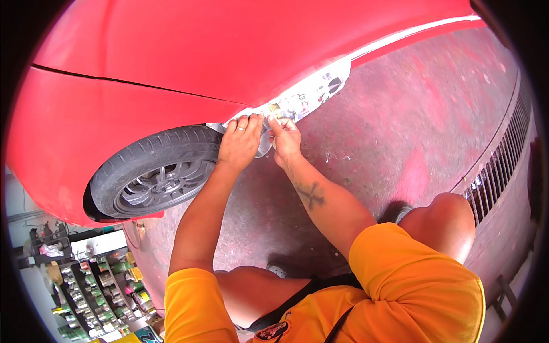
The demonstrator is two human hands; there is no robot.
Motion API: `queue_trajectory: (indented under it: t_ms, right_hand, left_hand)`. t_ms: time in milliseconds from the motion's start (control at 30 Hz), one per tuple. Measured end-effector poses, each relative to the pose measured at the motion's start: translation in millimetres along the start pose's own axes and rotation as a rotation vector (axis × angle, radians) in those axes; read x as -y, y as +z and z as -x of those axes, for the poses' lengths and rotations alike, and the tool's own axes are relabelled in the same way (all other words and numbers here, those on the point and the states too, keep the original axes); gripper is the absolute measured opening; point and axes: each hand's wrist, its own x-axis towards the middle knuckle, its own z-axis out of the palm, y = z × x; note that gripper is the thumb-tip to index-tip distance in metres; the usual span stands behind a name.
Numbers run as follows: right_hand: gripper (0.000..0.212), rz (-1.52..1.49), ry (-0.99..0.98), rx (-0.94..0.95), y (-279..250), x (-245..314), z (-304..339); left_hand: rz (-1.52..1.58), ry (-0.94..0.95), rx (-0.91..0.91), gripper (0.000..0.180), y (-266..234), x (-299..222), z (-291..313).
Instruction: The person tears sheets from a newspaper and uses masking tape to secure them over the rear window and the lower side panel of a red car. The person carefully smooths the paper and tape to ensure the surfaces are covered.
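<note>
A red car body (189, 51) fills the upper left. Along its lower edge, behind the front or rear wheel, runs a strip of printed masking paper (320, 88). My left hand (240, 140), with a ring on one finger, has its fingers together and bent onto the paper's end beside the tire. Close to its right, my right hand (285, 139) pinches the paper's edge between thumb and fingers. A greyish, shiny flap (264, 144) hangs between the two hands; what it is made of I cannot tell. Both sets of fingertips are partly hidden.
The wheel (166, 177) with black tire stands left of my left hand. Pink-stained concrete floor (366, 148) stretches right to a slatted metal grate (497, 154). Shelves of small cans (94, 291) stand at the lower left. My bent knees flank my arms.
</note>
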Motion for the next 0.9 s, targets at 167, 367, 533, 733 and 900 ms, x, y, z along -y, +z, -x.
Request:
queue_trajectory:
  t_ms: [167,367,533,733,900]
  right_hand:
    - [0.036,0.069,-0.126,-0.029,5.4,2.0,-1.5]
    - [0.039,0.102,-0.156,-0.030,8.5,1.0,-9.6]
    - [0.026,0.144,-0.140,-0.021,-1.2,-4.3,-30.1]
    - [0.029,0.484,-0.163,-0.019,-15.2,13.2,-42.5]
    - [0.062,1.168,-0.268,-0.138,-17.7,44.0,-38.5]
  left_hand:
    - [0.023,-0.007,-0.004,0.052,-1.0,2.1,0.5]
    - [0.053,-0.009,-0.045,0.051,-5.1,1.6,0.1]
    - [0.172,-0.089,-0.069,0.056,-15.2,-6.6,-7.7]
    - [-0.048,-0.046,0.019,0.065,0.7,-8.7,-4.6]
    - [-0.063,-0.107,0.014,0.066,-0.3,-9.7,3.1]
